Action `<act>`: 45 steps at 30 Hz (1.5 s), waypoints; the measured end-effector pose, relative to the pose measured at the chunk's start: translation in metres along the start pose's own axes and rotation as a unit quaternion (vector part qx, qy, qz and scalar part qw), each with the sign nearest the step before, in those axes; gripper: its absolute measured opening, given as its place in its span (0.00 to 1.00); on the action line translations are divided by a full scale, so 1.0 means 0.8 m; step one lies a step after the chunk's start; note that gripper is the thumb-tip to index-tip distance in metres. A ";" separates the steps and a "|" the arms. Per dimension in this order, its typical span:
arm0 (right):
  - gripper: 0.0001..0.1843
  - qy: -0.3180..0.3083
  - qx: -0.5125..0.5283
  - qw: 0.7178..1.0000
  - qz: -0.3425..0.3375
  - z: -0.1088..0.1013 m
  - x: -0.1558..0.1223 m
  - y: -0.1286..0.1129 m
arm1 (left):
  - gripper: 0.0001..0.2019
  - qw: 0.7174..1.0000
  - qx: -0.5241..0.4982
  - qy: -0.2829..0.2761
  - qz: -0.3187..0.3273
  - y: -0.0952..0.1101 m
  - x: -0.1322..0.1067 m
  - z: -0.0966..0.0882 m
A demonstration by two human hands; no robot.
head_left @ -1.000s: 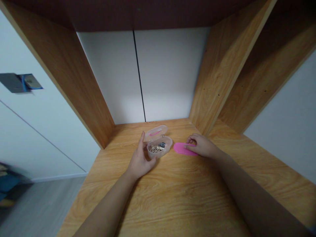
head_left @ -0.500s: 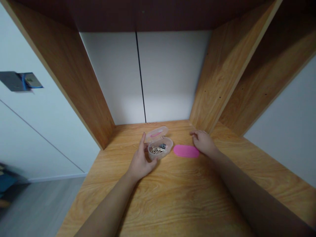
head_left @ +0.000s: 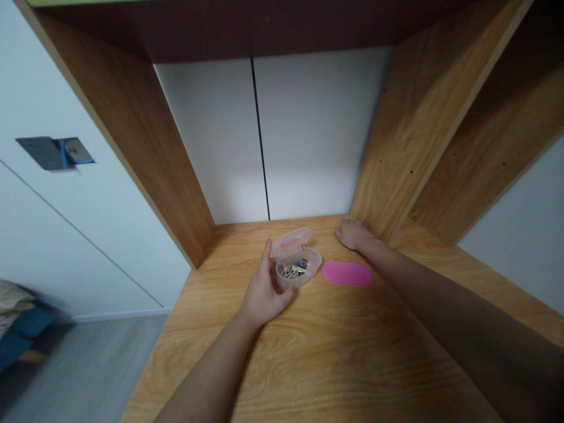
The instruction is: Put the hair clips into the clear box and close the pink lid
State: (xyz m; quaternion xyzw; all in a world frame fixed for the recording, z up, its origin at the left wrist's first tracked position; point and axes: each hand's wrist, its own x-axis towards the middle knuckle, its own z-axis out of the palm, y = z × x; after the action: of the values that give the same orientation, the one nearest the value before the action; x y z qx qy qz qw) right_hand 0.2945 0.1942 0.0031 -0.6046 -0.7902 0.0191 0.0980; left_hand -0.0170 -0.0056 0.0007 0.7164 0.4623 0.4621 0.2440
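Left to right: the left hand (head_left: 264,294) cups the near-left wall of a clear plastic box (head_left: 298,267), thumb (head_left: 266,251) raised, its other fingers hidden behind the box. The box stands open on the wooden desk (head_left: 335,352), its hinged lid (head_left: 291,241) lying behind it, with gold-coloured paper clips (head_left: 291,271) inside. A pink oval piece (head_left: 346,273) lies just right of the box. The right hand (head_left: 353,235), fingers loosely curled together and holding nothing, rests on the desk beyond it.

The wood-grain bench (head_left: 352,364) is flanked by veneered side panels (head_left: 163,170), backed by a white seamed panel (head_left: 317,135), and a grey floor (head_left: 88,364) is seen to its left.
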 end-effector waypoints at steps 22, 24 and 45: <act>0.20 0.005 0.057 0.976 -0.209 -0.041 -0.106 -0.051 | 0.58 1.000 -0.005 0.002 0.003 -0.002 0.002 0.000; 0.19 0.004 0.064 0.974 -0.219 -0.049 -0.124 -0.053 | 0.58 1.000 -0.010 0.002 -0.003 -0.002 0.001 0.000; 0.18 0.078 0.182 0.973 -0.118 -0.053 -0.158 -0.055 | 0.48 0.988 0.127 -0.013 0.085 0.002 -0.002 -0.003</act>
State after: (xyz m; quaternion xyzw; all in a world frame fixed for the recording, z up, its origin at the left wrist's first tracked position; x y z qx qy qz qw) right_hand 0.2918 0.0570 0.0346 -0.4788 -0.8292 0.1033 0.2692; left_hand -0.0183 -0.0083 0.0022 0.7838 0.4516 0.4098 0.1172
